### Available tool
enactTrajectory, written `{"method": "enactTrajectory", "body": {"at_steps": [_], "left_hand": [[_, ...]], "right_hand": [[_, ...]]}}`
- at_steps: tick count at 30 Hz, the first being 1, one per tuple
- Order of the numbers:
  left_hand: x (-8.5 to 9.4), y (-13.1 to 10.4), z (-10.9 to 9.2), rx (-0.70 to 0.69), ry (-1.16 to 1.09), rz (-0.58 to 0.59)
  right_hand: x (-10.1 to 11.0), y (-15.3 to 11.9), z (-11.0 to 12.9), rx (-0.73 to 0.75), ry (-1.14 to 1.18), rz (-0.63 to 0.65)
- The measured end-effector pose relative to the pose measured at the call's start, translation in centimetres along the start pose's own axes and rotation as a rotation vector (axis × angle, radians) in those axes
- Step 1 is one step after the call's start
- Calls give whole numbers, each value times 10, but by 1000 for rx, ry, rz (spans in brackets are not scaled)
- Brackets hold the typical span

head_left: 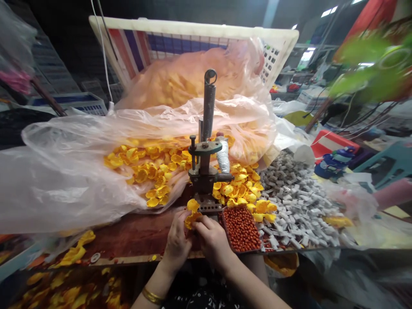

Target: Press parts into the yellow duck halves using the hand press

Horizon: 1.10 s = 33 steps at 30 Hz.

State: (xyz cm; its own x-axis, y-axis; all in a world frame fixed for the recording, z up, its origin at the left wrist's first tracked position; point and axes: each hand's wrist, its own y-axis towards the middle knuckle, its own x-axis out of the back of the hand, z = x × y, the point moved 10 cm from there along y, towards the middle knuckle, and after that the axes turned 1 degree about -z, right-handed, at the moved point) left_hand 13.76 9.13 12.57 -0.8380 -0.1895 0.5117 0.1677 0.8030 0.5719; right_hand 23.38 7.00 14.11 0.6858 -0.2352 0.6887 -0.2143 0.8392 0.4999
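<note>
My left hand (178,238) and my right hand (212,240) meet at the front of the bench, their fingers closed on a yellow plastic shell piece (192,214). One rounded part of it sticks up above my fingertips; whether it is one piece or two I cannot tell. Just beyond my hands stands a small metal hand press (206,171) with a tall spring. Beside my right hand lies a tray of small red-brown beads (242,229). Loose yellow shells (238,186) lie heaped around the press.
A big pile of small grey blocks (292,201) covers the right side. A plastic bag (80,171) spills yellow shells from a white crate (193,25) behind. More yellow pieces (71,292) lie below the bench edge at left. A green fan (376,68) is blurred at upper right.
</note>
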Motion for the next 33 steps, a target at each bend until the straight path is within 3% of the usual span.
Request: {"method": "enactTrajectory", "body": {"at_steps": [3,5,8,11,13,16,19,26,33], "left_hand": [[0,0,4,63,-45,6],[4,1,10,106,-63,-28],[11,1,31,240,-132,-107],[8,-8,65,490,-333,-171],[-1,-19,84,672,-505,-184],[-17,-34,94,890,-712,-166],[-21,-40,92,1001,-790,-168],[-22,-38,82,1071,-944,-177],[-25,-49,89,1184,-1001,-195]], "right_hand": [[3,-2,1,2,68,-8],[17,-4,-15,-50,107,-65],[39,-12,-71,-292,-71,-68],[43,-23,-128,-511,-356,114],[38,-27,-147,-552,-435,221],[30,-29,-154,-554,-460,262],[27,-30,-152,-556,-460,263],[24,-34,-156,-579,-494,328],[22,-36,-157,-570,-493,358]]}}
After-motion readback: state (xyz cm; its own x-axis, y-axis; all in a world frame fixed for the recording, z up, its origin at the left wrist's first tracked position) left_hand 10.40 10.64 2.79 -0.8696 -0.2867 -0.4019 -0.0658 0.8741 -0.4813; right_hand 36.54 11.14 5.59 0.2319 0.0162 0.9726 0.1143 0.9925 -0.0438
